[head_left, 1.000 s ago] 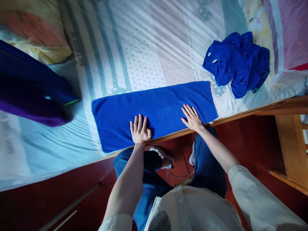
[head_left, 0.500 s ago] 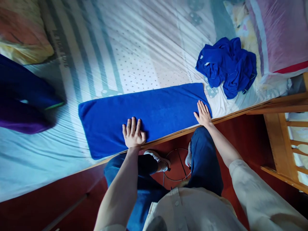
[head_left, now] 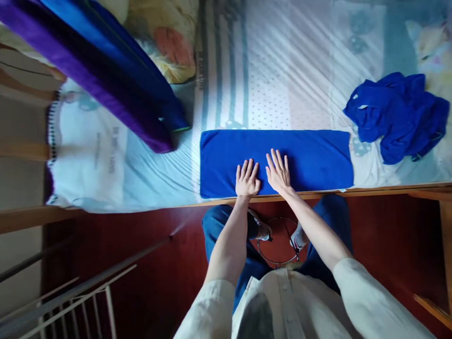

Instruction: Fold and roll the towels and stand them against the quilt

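Right hand (head_left: 278,175): moved away from the right end of the flat blue cloth (head_left: 259,147) to near its middle, beside the left hand (head_left: 247,179); fingers straight and parted, palm down, though whether it presses or hovers cannot be told.
Left hand: palm down on the flat blue cloth close to its front edge, fingers outstretched and spread.
Flat blue cloth: a long rectangle lying along the front edge of the bed (head_left: 151,181), mostly smooth, its corners slightly creased.
Crumpled blue fabric (head_left: 395,113): heaped near the right end of the flat cloth, a narrow strip of sheet between them; it takes up the space on that side.
Purple-and-blue textile (head_left: 116,66): slants in from the upper left, its lower end near the flat cloth's left corner but apart from it.
Pillow (head_left: 176,47): yellowish with an orange patch, behind the textile's lower half.
Wooden rail (head_left: 381,190): runs along the bed's front, the person's knees close against it.
Wire ring (head_left: 275,262): on the reddish floor (head_left: 162,282), between the shoes (head_left: 298,238).
White rack (head_left: 106,285): lower left, well apart from the hands, beside a slanting grey pole (head_left: 151,249).
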{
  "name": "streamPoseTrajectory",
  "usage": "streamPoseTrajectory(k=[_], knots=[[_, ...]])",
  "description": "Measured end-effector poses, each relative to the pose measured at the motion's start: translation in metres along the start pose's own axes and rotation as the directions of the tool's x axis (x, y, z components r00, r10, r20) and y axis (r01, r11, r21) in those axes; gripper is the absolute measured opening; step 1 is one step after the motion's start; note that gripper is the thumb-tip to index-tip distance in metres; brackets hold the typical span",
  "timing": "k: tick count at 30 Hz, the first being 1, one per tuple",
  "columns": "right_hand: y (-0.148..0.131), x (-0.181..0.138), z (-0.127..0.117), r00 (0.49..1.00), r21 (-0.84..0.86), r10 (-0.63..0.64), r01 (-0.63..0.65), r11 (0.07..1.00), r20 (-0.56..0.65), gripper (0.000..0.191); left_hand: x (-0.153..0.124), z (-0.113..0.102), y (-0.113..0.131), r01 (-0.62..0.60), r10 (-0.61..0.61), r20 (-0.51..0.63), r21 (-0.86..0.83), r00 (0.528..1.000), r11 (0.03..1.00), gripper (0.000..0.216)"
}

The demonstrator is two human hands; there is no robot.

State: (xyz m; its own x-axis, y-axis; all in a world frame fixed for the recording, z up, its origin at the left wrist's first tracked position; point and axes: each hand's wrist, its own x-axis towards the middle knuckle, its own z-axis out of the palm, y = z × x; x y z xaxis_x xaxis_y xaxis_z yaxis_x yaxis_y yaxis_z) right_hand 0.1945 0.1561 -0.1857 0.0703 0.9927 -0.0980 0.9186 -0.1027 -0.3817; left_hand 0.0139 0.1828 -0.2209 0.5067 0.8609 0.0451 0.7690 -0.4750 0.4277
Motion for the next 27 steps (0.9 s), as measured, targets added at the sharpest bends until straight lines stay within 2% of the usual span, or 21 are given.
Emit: streamPoseTrajectory(k=[3,10,13,15,17,22,25,27], knots=[[-0.025,0.011,0.021,0.999,0.010,0.019,-0.019,1.000,0.030,0.063,0.000,0.002,-0.002,0.011,-0.011,0.024,0.004,1.000,1.000,0.068],[-0.012,0.013,0.031,0.996,0.049,0.032,-0.028,0.998,-0.086,0.063,0.002,-0.003,0.000,0.005,-0.004,0.041,-0.028,0.999,1.000,0.067],[-0.013,0.013,0.032,0.995,0.047,0.040,-0.036,0.998,-0.095,0.063,0.004,-0.012,-0.008,-0.029,0.031,0.079,-0.025,0.996,0.999,0.065],[-0.014,0.014,0.032,0.994,0.036,0.043,-0.040,0.999,-0.103,0.062,0.004,-0.022,-0.021,-0.022,0.024,0.096,-0.022,0.995,1.000,0.064],[-0.015,0.014,0.031,0.992,0.022,0.043,-0.040,0.999,-0.117,0.062,0.003,-0.033,-0.039,0.036,-0.035,0.081,-0.010,0.996,0.999,0.064],[-0.013,0.015,0.033,0.987,0.021,0.035,-0.032,0.999,-0.160,0.059,-0.007,-0.062,-0.091,0.207,-0.205,-0.042,0.035,0.978,0.978,0.064],[-0.012,0.015,0.036,0.983,0.036,0.025,-0.018,0.999,-0.183,0.061,-0.015,-0.075,-0.114,0.220,-0.217,-0.054,0.039,0.975,0.975,0.064],[-0.011,0.014,0.037,0.981,0.046,0.021,-0.012,0.999,-0.193,0.062,-0.019,-0.081,-0.120,0.210,-0.208,-0.040,0.041,0.977,0.977,0.065]])
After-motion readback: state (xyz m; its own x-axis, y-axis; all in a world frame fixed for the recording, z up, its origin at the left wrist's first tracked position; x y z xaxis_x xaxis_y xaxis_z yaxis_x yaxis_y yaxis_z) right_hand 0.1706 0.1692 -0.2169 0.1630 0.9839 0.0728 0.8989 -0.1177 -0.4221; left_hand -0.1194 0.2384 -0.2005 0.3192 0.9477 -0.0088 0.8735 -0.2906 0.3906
